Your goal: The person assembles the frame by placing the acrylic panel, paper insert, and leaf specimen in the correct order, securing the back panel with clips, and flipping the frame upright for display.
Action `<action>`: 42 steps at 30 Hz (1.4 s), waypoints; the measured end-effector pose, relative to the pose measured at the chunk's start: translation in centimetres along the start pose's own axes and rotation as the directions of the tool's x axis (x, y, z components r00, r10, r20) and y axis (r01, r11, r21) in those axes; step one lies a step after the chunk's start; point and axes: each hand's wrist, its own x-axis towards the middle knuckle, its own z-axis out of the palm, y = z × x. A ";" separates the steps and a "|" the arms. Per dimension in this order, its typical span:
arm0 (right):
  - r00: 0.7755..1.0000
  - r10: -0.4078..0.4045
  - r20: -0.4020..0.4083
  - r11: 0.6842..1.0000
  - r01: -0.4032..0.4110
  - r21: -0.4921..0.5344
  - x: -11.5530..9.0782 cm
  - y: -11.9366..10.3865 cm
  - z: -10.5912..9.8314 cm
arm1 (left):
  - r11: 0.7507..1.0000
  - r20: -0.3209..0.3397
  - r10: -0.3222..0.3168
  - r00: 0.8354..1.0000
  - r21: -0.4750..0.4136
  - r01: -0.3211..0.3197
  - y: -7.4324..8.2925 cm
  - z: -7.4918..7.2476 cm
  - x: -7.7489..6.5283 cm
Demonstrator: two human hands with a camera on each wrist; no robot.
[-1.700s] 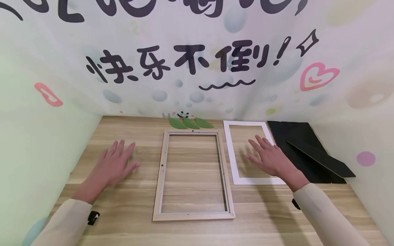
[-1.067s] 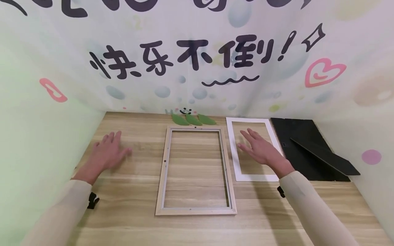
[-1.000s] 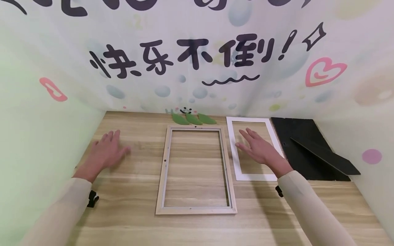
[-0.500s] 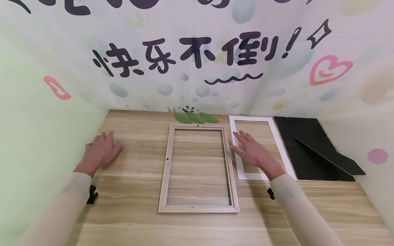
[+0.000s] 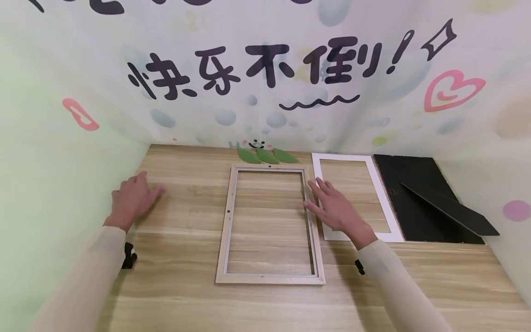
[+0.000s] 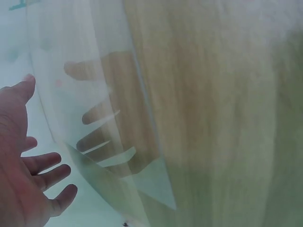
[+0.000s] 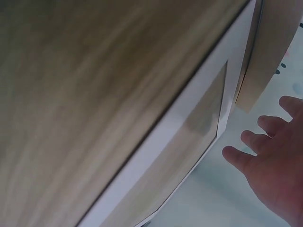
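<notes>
A wooden picture frame (image 5: 269, 279) lies in mid-table. My right hand (image 5: 337, 210) hovers with fingers spread, its fingertips overlapping the frame's right bar and the white mat (image 5: 342, 157) beside it in the head view. Nothing is in that hand; the right wrist view shows its fingers loosely bent, off the mat and frame. At the left, my left hand (image 5: 132, 198) is spread and holds nothing. The left wrist view shows a clear pane (image 6: 128, 85) flat on the table near it, mirroring the hand; in the head view the pane is barely visible.
Right of the mat lies a black backing board (image 5: 406, 170) with its stand leg (image 5: 452, 210) tilted up. Several green leaves (image 5: 267, 156) lie behind the frame. A printed curtain (image 5: 232, 115) bounds the back, and pale walls close both sides.
My right hand has shifted left from over the mat to the frame's right bar. My left hand has drifted left and slightly back. The frame, mat and board lie as before.
</notes>
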 end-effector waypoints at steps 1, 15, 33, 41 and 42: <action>1.000 -0.003 -0.003 1.000 0.003 -0.007 0.1 -0.1 0.2 | 1.000 -0.013 -0.011 1.000 -0.009 0.011 -0.1 0.0 0.0; 1.000 -0.015 0.004 0.997 0.015 -0.082 0.3 -0.4 1.0 | 0.965 0.078 -0.199 0.977 -0.158 0.209 0.3 -1.1 0.5; 0.997 0.034 0.074 0.997 -0.029 -0.076 0.3 0.5 1.2 | 0.922 0.227 -0.280 0.933 -0.207 0.327 1.4 -2.7 0.7; 0.991 0.070 0.116 0.997 -0.067 -0.033 0.2 0.6 1.1 | 0.945 0.232 -0.250 0.940 -0.153 0.289 2.0 -2.8 1.3; 0.990 0.073 0.121 0.997 -0.071 -0.028 0.2 0.6 1.0 | 0.945 0.239 -0.253 0.938 -0.146 0.292 2.1 -2.9 1.4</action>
